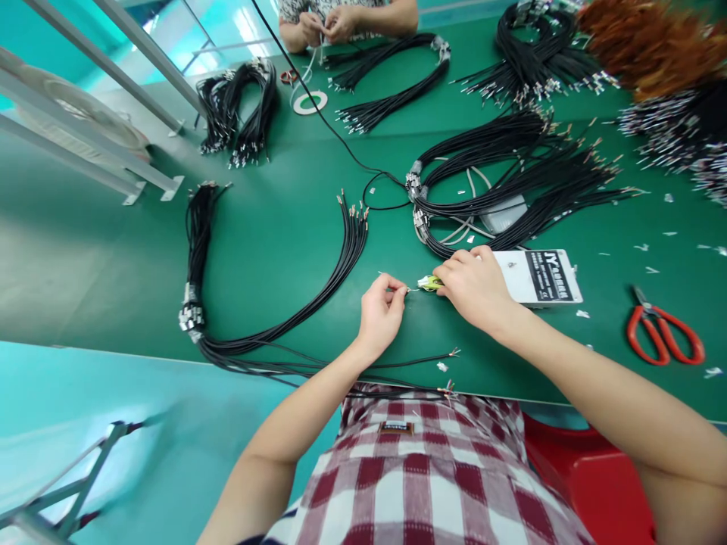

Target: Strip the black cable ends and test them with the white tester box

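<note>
Green table (284, 227), turquoise floor (187, 454); left hand (382, 314) pinching wire (413, 290), right hand (474, 288) gripping yellow-green tool (430, 283).

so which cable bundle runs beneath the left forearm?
The front-left bundle: some strands pass beneath the left forearm; the other bundles lie farther back.

"What does the person's left hand (382, 314) hold?"

"A thin wire end (413, 290), pinched at the fingertips. The right hand (475, 286) grips a yellow-green tool (432, 283), its pale tip just beside that wire."

"And around them?"

"A white box (514, 276) sits beside the right hand, red-handled cutters (647, 309) lie farther right, and a black cable bundle (332, 284) curves across the green table (284, 227) at left."

"Anyone opposite?"

"A co-worker's hands (326, 27) meet near a white tape roll (310, 110)."
</note>
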Tool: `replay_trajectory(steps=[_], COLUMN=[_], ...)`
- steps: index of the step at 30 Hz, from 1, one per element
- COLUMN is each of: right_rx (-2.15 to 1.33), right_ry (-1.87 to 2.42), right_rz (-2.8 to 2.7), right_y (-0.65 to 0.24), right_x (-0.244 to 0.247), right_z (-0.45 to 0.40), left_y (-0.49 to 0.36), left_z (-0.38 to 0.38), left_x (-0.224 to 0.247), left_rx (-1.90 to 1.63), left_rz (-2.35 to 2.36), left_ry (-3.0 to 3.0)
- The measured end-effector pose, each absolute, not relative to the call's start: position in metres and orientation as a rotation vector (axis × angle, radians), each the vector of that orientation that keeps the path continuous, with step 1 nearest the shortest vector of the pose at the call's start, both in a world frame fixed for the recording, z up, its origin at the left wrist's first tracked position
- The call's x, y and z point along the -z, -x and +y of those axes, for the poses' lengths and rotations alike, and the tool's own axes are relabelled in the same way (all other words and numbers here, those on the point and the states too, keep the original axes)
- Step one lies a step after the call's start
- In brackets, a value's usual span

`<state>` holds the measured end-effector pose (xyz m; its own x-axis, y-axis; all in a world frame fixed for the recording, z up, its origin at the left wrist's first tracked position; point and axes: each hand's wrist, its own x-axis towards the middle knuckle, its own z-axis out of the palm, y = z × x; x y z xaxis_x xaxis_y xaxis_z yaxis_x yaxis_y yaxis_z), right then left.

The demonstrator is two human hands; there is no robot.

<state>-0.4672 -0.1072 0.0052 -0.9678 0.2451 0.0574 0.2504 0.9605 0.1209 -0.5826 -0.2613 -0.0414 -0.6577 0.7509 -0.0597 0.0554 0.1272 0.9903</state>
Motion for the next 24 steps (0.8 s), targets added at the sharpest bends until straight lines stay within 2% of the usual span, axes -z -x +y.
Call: replay_trajectory(steps=[12, 24], right_rx=[0.195, 0.134], right_ry=[0.247, 0.301], right_rz=[-3.086, -3.015], right_y=[0.469, 0.460], right_x=[-0.001, -0.007], right_z=[-0.101, -0.107], left_y=[0.586, 0.584], left_z=[-0.237, -0.232], left_x=[0.049, 0.059], left_rx=[-1.429, -1.437], left_rz=[2.116, 2.069], left_ry=[-1.004, -0.970])
